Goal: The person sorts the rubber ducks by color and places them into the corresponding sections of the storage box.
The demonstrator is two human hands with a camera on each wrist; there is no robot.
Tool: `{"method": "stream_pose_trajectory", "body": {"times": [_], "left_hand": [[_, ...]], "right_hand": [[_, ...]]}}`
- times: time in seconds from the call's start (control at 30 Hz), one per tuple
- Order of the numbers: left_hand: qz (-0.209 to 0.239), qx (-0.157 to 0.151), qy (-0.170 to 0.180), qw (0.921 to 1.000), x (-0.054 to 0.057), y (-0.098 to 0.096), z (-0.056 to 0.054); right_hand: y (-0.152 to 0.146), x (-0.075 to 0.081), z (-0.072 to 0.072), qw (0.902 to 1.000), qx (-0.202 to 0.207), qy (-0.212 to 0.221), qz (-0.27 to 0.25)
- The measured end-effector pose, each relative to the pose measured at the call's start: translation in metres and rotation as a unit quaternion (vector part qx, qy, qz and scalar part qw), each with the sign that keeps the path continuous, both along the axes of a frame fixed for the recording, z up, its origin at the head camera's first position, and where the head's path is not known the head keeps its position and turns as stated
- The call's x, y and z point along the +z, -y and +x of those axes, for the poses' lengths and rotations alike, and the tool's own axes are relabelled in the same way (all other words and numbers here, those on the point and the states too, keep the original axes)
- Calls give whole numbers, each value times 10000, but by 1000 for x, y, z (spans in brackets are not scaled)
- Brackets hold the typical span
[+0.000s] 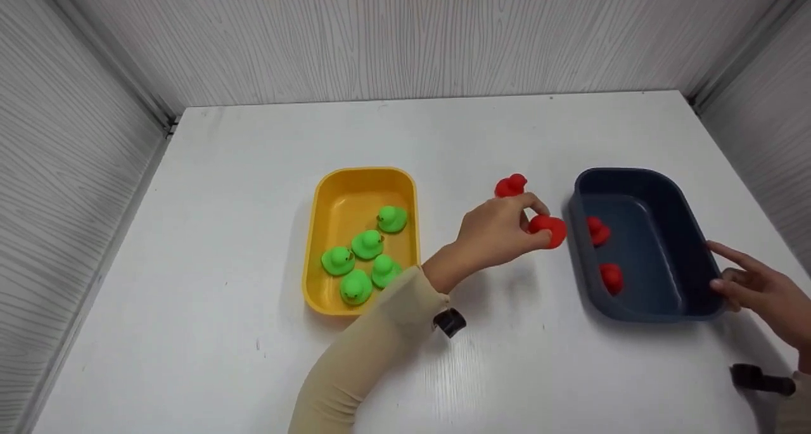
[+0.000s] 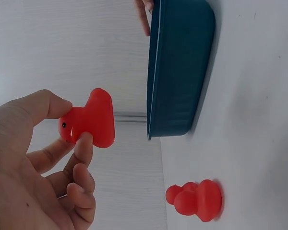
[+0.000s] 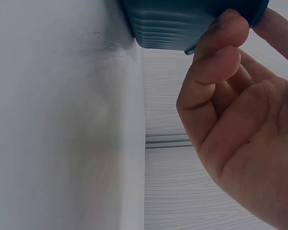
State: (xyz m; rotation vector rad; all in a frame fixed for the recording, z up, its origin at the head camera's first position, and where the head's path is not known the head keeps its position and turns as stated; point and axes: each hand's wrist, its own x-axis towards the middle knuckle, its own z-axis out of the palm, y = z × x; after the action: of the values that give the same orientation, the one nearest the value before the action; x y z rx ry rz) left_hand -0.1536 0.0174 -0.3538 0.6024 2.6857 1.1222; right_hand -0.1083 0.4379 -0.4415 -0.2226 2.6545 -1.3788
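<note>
My left hand [image 1: 497, 231] pinches a red rubber duck [image 1: 555, 231] between thumb and fingers, just left of the dark blue bin [image 1: 633, 321]. In the left wrist view this duck [image 2: 101, 117] is held above the table, its head toward the palm. On the table beyond the hand sits another red duck [image 1: 510, 185]; the left wrist view shows at least two red ducks [image 2: 204, 201] there, one partly behind the other. Two red ducks [image 1: 611, 278] lie inside the bin along its left wall. My right hand [image 1: 766, 298] grips the bin's right rim with curled fingers and thumb.
A yellow bin [image 1: 310, 256] holding several green ducks [image 1: 339, 260] stands left of the blue bin, partly behind my left forearm. White wood-grain panels [image 1: 405, 41] enclose the white table [image 1: 222, 231] at the back and sides.
</note>
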Motion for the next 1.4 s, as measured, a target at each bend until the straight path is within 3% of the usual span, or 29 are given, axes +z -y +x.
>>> {"method": "stream_pose_trajectory", "body": {"times": [0.1, 0.37, 0.7, 1.07, 1.4], "left_hand": [[224, -63, -45, 9997, -2, -11, -1], [907, -201, 335, 9951, -17, -38, -3], [1364, -406, 323, 9893, -29, -69, -3], [1164, -957, 259, 9882, -40, -97, -7], [1608, -878, 768, 9801, -52, -114, -21]], "right_hand": [[-1, 0, 0, 10000, -39, 18, 65], [-1, -3, 2, 9998, 105, -146, -47], [-2, -5, 5, 9999, -51, 16, -111], [-1, -7, 3, 9997, -71, 54, -248], [-3, -7, 1, 9995, 153, -88, -277]]}}
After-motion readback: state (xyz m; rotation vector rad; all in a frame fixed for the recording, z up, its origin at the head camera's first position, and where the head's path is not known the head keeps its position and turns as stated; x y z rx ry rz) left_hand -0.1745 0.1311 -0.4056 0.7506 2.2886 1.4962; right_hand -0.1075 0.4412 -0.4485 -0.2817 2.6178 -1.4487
